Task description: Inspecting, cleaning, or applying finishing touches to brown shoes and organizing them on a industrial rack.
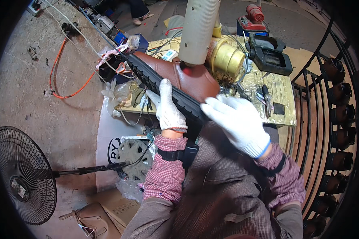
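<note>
A brown leather boot [195, 81] with a thick black lugged sole [163, 85] lies on its side at the table's near edge, sole toward me. My left hand [169, 105], in a white knit glove, grips the sole at its middle, thumb up along the tread and fingers partly hidden. My right hand [239, 121], gloved alike, has its fingers stretched out at the boot's right end; its thumb is hidden. The end of a white ribbed tube [199, 32] stands just over the leather, with a red patch under its mouth.
Behind the boot is a yellow metal cylinder [226, 57]. The wooden table [285, 85] bears cables, hand tools [266, 99] and a black tray-like part [269, 55]. A rack [307, 103] with several dark shoes [343, 113] stands right. Left are a fan [24, 175] and a bag [93, 221].
</note>
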A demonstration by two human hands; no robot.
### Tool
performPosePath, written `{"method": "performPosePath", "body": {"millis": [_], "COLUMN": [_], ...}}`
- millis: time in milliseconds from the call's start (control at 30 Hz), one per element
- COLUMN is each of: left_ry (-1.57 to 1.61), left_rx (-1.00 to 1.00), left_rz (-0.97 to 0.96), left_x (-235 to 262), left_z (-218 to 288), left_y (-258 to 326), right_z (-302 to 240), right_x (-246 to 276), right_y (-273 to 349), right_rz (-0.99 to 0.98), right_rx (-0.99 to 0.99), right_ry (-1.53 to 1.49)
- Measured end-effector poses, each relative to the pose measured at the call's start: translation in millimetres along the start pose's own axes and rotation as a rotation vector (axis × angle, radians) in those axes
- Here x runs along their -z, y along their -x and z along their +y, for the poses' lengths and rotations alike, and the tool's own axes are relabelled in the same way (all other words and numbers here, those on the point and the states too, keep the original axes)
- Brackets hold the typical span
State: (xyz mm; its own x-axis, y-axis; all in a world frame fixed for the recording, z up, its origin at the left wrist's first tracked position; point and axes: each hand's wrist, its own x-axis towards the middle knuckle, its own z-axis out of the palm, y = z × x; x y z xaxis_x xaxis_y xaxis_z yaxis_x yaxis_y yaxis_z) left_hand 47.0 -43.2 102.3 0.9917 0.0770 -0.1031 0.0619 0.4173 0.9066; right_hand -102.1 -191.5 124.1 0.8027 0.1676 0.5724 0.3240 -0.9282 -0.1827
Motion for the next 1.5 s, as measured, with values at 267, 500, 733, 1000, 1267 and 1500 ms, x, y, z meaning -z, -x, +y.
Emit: {"method": "performPosePath", "body": {"millis": [267,500,733,1000,1267,1500], "left_ry": [-0.078,0.240,0.484,0.866,0.698,0.599], "left_rx": [-0.039,0.241,0.434,1.164,1.182,1.212], "left_rz": [-0.073,-0.248,-0.267,-0.672,-0.563,-0.617], "left_x": [28,71,103,150,158,128], "left_z": [14,-2,-87,-172,-157,-107], "left_y": [9,-10,1,19,16,12], "right_z": [-18,-34,-41,-40,-45,-3], "right_x": [-22,-6,20,22,16,-6], "right_y": [40,140,160,164,169,146], "right_rz": [-0.572,-0.839,-0.518,-0.569,-0.643,-0.181], "right_rx": [0.050,-0.237,-0.559,-0.575,-0.606,-0.652], "right_ry": [0.087,-0.168,-0.187,-0.123,-0.196,-0.252]}}
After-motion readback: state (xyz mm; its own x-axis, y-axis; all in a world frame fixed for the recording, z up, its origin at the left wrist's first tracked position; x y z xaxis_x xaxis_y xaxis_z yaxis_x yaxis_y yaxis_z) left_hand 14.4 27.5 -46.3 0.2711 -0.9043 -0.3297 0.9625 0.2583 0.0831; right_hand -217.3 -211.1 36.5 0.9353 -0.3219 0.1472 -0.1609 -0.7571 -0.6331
